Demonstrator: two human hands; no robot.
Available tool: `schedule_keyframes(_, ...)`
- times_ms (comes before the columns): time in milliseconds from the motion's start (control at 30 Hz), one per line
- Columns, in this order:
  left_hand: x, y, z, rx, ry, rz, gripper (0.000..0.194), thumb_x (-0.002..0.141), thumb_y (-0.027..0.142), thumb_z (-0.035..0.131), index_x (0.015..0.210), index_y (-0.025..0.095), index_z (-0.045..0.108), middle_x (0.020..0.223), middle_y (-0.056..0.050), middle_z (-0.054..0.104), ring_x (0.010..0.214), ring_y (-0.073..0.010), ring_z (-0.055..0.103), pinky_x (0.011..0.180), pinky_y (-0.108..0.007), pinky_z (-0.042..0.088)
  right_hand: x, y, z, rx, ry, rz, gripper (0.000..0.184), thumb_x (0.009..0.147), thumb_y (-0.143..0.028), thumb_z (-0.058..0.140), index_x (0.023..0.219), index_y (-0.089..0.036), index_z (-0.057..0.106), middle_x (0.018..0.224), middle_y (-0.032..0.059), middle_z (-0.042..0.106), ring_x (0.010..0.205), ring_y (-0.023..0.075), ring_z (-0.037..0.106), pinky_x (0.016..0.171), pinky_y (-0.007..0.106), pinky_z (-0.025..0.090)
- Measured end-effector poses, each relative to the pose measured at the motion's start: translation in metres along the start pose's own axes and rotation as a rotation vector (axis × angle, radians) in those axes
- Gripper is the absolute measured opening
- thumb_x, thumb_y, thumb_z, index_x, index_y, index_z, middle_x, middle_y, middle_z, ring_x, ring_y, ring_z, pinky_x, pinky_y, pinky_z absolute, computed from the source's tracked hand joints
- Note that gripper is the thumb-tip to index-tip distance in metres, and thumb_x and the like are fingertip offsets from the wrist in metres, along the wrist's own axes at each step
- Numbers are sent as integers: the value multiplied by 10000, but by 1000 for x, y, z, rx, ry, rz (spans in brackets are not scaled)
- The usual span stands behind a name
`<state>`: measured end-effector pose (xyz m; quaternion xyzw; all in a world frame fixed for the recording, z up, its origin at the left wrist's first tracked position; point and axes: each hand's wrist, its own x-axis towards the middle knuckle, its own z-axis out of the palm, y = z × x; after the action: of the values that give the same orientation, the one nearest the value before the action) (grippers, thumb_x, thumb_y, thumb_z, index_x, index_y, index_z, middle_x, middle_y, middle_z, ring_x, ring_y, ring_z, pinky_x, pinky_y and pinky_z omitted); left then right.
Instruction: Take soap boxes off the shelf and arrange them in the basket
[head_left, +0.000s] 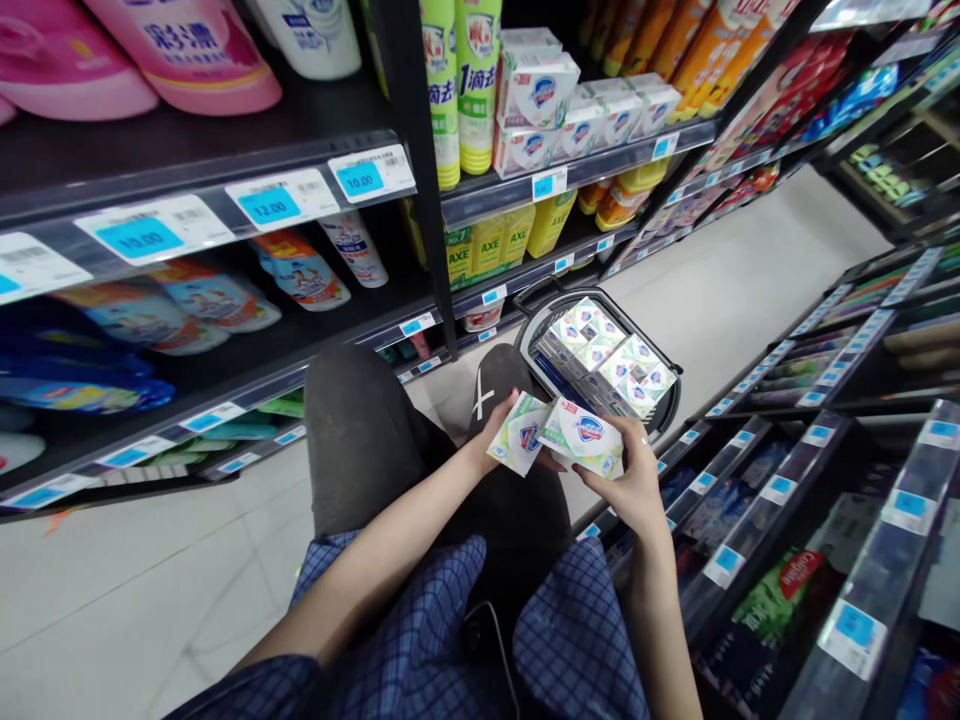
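Note:
My left hand [493, 432] is closed on a white and green soap box [519, 434], tilted above my knees. Closed around a second soap box [582, 436] is my right hand [636, 478], its thumb and fingers at the right end. The two boxes meet or overlap at their inner edges; some fingertips are hidden behind them. Just beyond, on the floor, a dark shopping basket [534, 328] holds several blocks of similar soap boxes [636, 374].
More soap boxes [538, 90] are stacked on the shelf ahead, beside yellow-green bottles [478, 85]. Shelves with pink detergent bottles [210, 50] rise at left. Low racks [795, 490] with toothpaste boxes stand close on the right. A pale floor aisle [750, 240] runs beyond the basket.

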<state>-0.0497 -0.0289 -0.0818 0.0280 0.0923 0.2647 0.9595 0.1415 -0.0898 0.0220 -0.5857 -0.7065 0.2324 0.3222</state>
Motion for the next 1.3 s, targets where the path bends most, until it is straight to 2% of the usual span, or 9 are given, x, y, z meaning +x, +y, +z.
schedule_keyframes(200,-1,0,0,-18,-28,2,736,893,671,314,1279,105,582,1076,-190,691,988,-384,656,793,-556,516,0,0,-3,-198,-40,-45,603,709,-261,722,1267,-231,496,1170,100,567,1069,294,532,919,465,458)
schedule_keyframes(333,0,0,0,-76,-73,14,765,892,651,325,1373,83,500,1148,-218,659,1100,-401,616,851,-565,495,-1,3,-6,-346,-53,-24,559,650,-212,737,1180,-223,559,1102,93,627,1029,319,523,902,498,452)
schedule_keyframes(400,0,0,0,-94,-109,19,787,885,653,337,1415,83,454,1172,-234,645,1112,-406,609,867,-572,481,-4,8,-7,-204,-47,14,555,647,-192,738,1171,-237,561,1118,85,639,1041,308,555,899,482,468)
schedule_keyframes(567,0,1,1,-106,-155,-16,796,874,650,389,1484,140,355,1299,-267,579,1196,-431,559,914,-607,428,-17,22,3,534,43,59,637,620,-346,842,1174,-297,531,1233,69,627,1149,284,600,974,475,484)
schedule_keyframes(733,0,3,5,-127,-124,-2,794,881,639,380,1501,147,314,1409,-274,490,1310,-444,457,972,-637,371,-25,21,13,882,209,196,805,440,-589,869,1144,-355,555,1289,25,606,1297,314,500,1062,525,439)
schedule_keyframes(900,1,2,3,-166,-97,-7,806,873,663,365,1491,146,335,1433,-269,465,1335,-450,424,984,-645,358,-30,16,13,1008,232,360,734,564,-642,770,1225,-417,544,1346,-7,566,1360,311,435,1095,536,398)
schedule_keyframes(1033,1,2,3,-149,-103,-5,820,858,678,382,1475,139,361,1428,-272,468,1326,-450,433,973,-636,373,-32,12,14,1012,310,364,839,523,-609,807,1286,-454,495,1389,6,511,1358,328,429,1094,590,371)
schedule_keyframes(1167,2,3,3,-110,-131,-5,824,848,675,408,1465,130,376,1413,-281,477,1289,-457,471,944,-625,398,-26,1,13,1025,462,370,769,609,-774,650,1258,-369,569,1425,33,479,1409,297,354,1181,539,279)
schedule_keyframes(1300,2,2,2,-77,-143,-1,810,844,661,438,1462,141,377,1409,-272,486,1263,-447,500,951,-619,393,-20,-8,11,1142,474,390,767,689,-843,499,1224,-306,610,1385,65,522,1384,271,395,1170,484,332)
